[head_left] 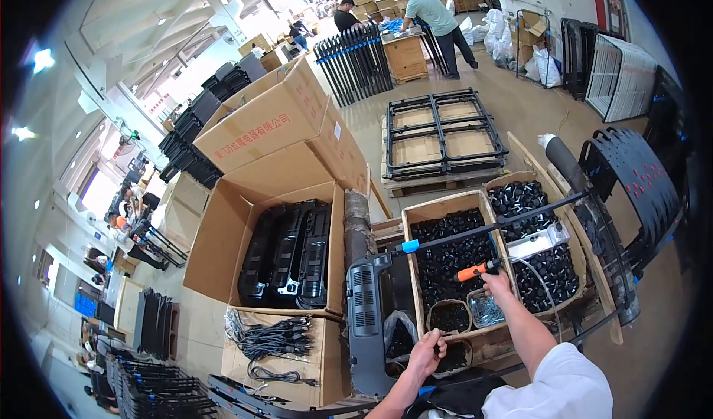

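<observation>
My right hand (496, 282) is closed around an orange electric screwdriver (471, 273), held over a parts box (438, 204) filled with small black pieces. A pale cord (546, 289) curves away from the tool. Closer to me, my left hand (427, 354) has its fingers pinched together; whatever they hold is too small to make out. It is beside small tubs near the box's front edge. One tub holds silvery screws (486, 309). A black frame tube with a blue clip (410, 246) crosses above the box. On its left stands a dark vented plastic housing (364, 300).
Left of me, an open carton (215, 248) holds black plastic housings (286, 252). In front of it, black cables (275, 345) lie on cardboard. Black frames (444, 133) are stacked on a pallet ahead. Two people work at a wooden crate (406, 57) farther back.
</observation>
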{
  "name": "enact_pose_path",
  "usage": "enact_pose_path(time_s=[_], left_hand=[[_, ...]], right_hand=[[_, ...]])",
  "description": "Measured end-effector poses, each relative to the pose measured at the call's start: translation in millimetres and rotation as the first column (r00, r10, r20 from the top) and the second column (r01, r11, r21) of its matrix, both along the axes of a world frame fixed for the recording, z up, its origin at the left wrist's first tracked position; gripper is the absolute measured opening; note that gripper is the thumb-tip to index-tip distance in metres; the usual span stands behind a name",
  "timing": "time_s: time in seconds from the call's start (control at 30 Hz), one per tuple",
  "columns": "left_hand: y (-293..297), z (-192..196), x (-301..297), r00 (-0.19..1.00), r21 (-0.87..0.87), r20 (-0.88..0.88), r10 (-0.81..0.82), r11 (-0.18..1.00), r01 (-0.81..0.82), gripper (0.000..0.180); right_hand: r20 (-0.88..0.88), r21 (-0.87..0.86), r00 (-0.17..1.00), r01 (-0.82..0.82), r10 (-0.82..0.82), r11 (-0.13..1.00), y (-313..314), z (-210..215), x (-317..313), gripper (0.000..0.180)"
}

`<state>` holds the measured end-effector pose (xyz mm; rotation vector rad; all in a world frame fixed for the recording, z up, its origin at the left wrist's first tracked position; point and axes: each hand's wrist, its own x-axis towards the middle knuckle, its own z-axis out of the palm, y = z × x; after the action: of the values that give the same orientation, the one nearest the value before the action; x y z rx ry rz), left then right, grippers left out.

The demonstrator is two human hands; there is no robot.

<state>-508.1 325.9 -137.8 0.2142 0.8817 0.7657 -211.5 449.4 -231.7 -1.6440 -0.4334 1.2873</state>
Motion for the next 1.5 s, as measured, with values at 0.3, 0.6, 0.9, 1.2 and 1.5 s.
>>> enact_pose_path(time_s=[0.3,0.6,0.9,1.2,1.5], left_hand=[[-40.0,18.2,-14.9,0.987,-0.014,-0.082,0.135,0.99,-0.137,0.025],[-43.6,14.8,-22.0,0.985,-0.036,0.007,0.172,0.985,-0.171,0.025],[-44.0,20.8,-23.9,0.984,-0.048,-0.067,0.164,0.985,-0.167,0.026],[-52.5,25.0,-54.0,0.987,-0.026,-0.027,0.16,0.987,-0.161,0.028],[-62.4,19.7,-109.1,0.916,-0.062,0.056,0.398,0.917,-0.395,0.029]], right_hand=[[-0.021,0.228,0.977,0.213,-0.214,0.95,59.0,-54.4,-9.2,0.068],[0.167,0.372,0.983,-0.138,0.08,0.918,59.4,-13.6,-66.1,0.071],[-0.118,0.303,0.984,0.166,-0.136,0.939,46.7,-33.4,-92.8,0.081],[0.313,0.212,0.931,-0.262,0.188,0.942,55.8,-4.9,-108.9,0.063],[0.447,0.548,0.892,-0.334,0.069,0.767,26.4,94.3,-113.6,0.044]])
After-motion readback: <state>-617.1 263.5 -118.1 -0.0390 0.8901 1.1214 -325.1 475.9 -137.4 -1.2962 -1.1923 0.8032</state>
